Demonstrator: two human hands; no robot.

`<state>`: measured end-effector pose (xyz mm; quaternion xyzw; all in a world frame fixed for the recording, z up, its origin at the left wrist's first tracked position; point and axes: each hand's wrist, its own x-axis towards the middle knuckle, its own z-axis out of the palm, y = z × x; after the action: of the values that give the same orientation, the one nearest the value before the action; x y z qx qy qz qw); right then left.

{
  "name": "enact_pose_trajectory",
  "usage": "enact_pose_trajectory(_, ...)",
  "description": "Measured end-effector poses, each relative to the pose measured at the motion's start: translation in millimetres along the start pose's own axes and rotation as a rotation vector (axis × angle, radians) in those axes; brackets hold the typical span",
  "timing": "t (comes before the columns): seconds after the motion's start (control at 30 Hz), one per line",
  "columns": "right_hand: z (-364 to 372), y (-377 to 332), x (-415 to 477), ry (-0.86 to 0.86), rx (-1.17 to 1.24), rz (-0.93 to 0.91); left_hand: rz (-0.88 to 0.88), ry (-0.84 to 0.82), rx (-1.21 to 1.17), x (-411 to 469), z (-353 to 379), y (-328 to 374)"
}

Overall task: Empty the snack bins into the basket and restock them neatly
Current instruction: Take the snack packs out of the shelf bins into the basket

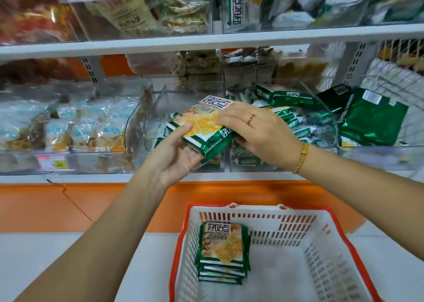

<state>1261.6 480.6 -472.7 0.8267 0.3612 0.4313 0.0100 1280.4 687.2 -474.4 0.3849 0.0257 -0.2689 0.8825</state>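
Both hands hold a small stack of green-and-white snack packets (203,127) in front of a clear plastic bin (286,157) on the lower shelf. My left hand (176,155) grips the stack from below with the thumb on top. My right hand (254,127) lies over the stack's right side, fingers curled round its edge. More green packets (286,97) lie loose in the bin behind. On the floor below stands a white basket with a red rim (330,233); a neat pile of the same packets (221,251) sits in its left part.
A bin of pale blue-wrapped snacks (68,127) stands to the left behind a clear divider (140,116). Large dark green bags (371,118) lie at the right. A white shelf board (206,40) with more bins runs above. An orange base panel (68,205) is below the shelf.
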Motion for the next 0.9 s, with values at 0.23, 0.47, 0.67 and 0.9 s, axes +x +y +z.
enact_pose_trajectory(0.23, 0, 98, -29, -0.55, -0.122, 0.833, 0.086, 0.165, 0.026, 19, 7, -10)
enact_pose_trajectory(0.47, 33, 148, -22, -0.731, -0.263, 0.94, 0.06, 0.193, 0.149, 27, 5, -11)
enact_pose_trajectory(0.67, 25, 145, -6, -0.615, -0.377, 0.798, 0.027, 0.119, 0.198, 25, 2, -5)
enact_pose_trajectory(0.9, -34, 62, -21, 0.053, -0.153, 0.521, -0.068, 0.039, 0.167, 7, 19, -19)
